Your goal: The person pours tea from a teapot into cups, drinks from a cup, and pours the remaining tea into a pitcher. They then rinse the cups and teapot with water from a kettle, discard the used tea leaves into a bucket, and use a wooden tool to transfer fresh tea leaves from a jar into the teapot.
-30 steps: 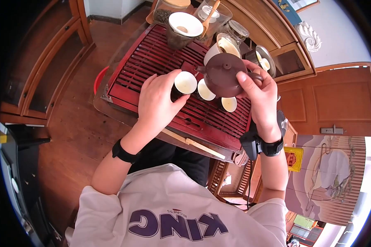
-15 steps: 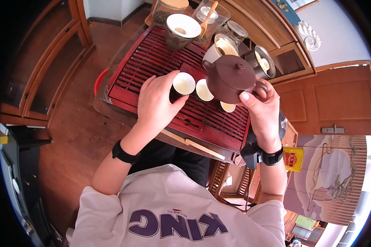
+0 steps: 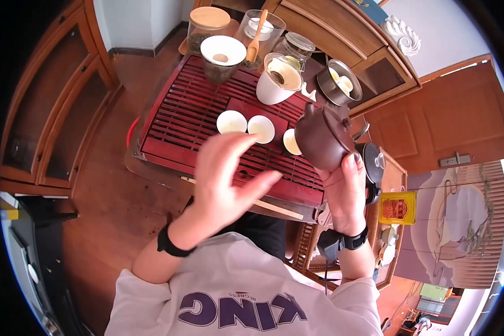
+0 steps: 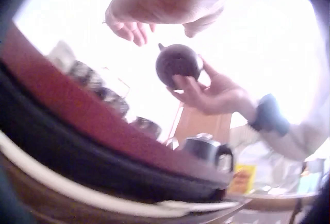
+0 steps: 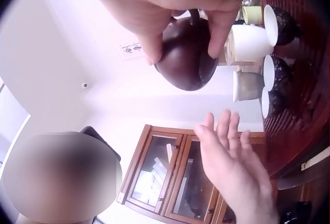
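In the head view the right hand grips a dark brown teapot, raised above the right part of the red slatted tray. From the left wrist view, its fingers lie under the teapot. The left hand is empty, in the air over the tray's near side, thumb and fingers apart. Three small cups with white insides stand beyond it: a left cup, a middle cup and a right cup, partly behind the teapot.
Behind the cups stand a white lidless pitcher and a strainer on a vessel. Glass jars, a wooden scoop and a metal bowl line the far edge. A dark kettle stands right of the tray.
The left hand has let go of the left cup and drawn back toward the body. The right hand has brought the teapot nearer the body and turned it. The head view has shifted.
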Available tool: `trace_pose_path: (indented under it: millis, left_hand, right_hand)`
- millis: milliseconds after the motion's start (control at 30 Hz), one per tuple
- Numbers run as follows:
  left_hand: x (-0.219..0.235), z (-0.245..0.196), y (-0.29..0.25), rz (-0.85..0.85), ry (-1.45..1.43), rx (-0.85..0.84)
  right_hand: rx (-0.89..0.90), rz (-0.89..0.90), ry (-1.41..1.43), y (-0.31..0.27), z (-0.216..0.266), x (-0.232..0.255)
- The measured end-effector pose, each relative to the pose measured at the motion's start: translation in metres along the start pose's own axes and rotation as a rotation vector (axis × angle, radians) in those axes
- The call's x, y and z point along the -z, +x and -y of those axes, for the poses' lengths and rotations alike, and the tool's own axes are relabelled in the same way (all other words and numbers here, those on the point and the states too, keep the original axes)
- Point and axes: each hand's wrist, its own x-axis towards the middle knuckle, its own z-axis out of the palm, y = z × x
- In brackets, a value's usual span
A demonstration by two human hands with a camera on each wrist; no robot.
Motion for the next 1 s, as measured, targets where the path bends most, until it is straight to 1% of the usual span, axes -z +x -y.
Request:
trace_pose_path:
  millis: [33,100,133,167,233,267,300,333,367,400,433,500,533,633,667,700,767,800,833,900,967,1000]
  left_hand:
    - [-0.001,-0.009,0.001,0.044,-0.058,0.013]
    - [-0.016,-0.045,0.006,0.239,-0.338,0.302]
    - [-0.023,-0.045,0.002,0.269,-0.323,0.256]
    - [-0.030,-0.048,0.000,0.243,-0.393,0.308]
    - [-0.042,-0.046,-0.008,0.138,-0.497,0.345]
    - [-0.043,-0.045,-0.012,0.142,-0.496,0.340]
    - [-0.040,-0.047,-0.012,0.173,-0.563,0.375]
    - [-0.039,-0.049,-0.013,0.205,-0.631,0.414]
    - [-0.040,-0.050,-0.014,0.208,-0.630,0.414]
    - [-0.041,-0.050,-0.015,0.197,-0.629,0.396]
    - [-0.042,-0.051,-0.015,0.184,-0.628,0.378]
    - [-0.042,-0.050,-0.015,0.184,-0.632,0.365]
    - [-0.041,-0.049,-0.016,0.183,-0.637,0.352]
    - [-0.042,-0.047,-0.019,0.199,-0.617,0.368]
    - [-0.042,-0.047,-0.019,0.201,-0.616,0.369]
    - [-0.042,-0.047,-0.019,0.201,-0.612,0.379]
    - [-0.041,-0.047,-0.018,0.201,-0.608,0.389]
    - [-0.040,-0.047,-0.017,0.212,-0.599,0.379]
    - [-0.040,-0.047,-0.017,0.223,-0.591,0.369]
    - [-0.044,-0.043,-0.021,0.218,-0.581,0.359]
    - [-0.044,-0.041,-0.023,0.213,-0.571,0.348]
    - [-0.044,-0.041,-0.023,0.227,-0.586,0.362]
  right_hand:
    - [-0.002,-0.024,0.005,-0.004,-0.001,-0.005]
    - [0.010,-0.013,-0.039,-0.020,-0.005,-0.007]
    - [0.040,-0.061,-0.092,-0.025,-0.007,-0.014]
    - [0.029,-0.037,-0.090,-0.032,-0.007,-0.013]
    - [0.108,0.054,-0.206,-0.040,-0.005,-0.016]
    - [0.116,0.043,-0.274,-0.041,-0.002,-0.019]
    - [0.119,0.040,-0.270,-0.040,-0.003,-0.015]
    - [0.216,0.083,-0.407,-0.039,-0.004,-0.008]
    - [0.315,0.128,-0.545,-0.038,-0.004,-0.001]
    - [0.375,0.119,-0.715,-0.039,-0.001,0.005]
    - [0.375,0.119,-0.715,-0.041,-0.004,0.009]
    - [0.440,0.097,-0.734,-0.045,-0.009,0.014]
    - [0.393,0.065,-0.637,-0.050,-0.010,0.006]
    - [0.392,0.070,-0.627,-0.052,-0.007,0.001]
    - [0.329,0.110,-0.640,-0.054,-0.005,0.004]
    - [0.329,0.110,-0.638,-0.056,-0.003,0.006]
    - [0.120,0.116,-0.607,-0.058,0.001,0.007]
    - [0.047,0.162,-0.557,-0.057,0.003,0.010]
    - [0.046,0.162,-0.558,-0.055,0.003,0.009]
    - [-0.004,0.195,-0.403,-0.052,0.003,0.006]
    - [0.001,0.208,-0.397,-0.051,0.000,0.008]
    - [0.001,0.223,-0.321,-0.050,-0.001,0.008]
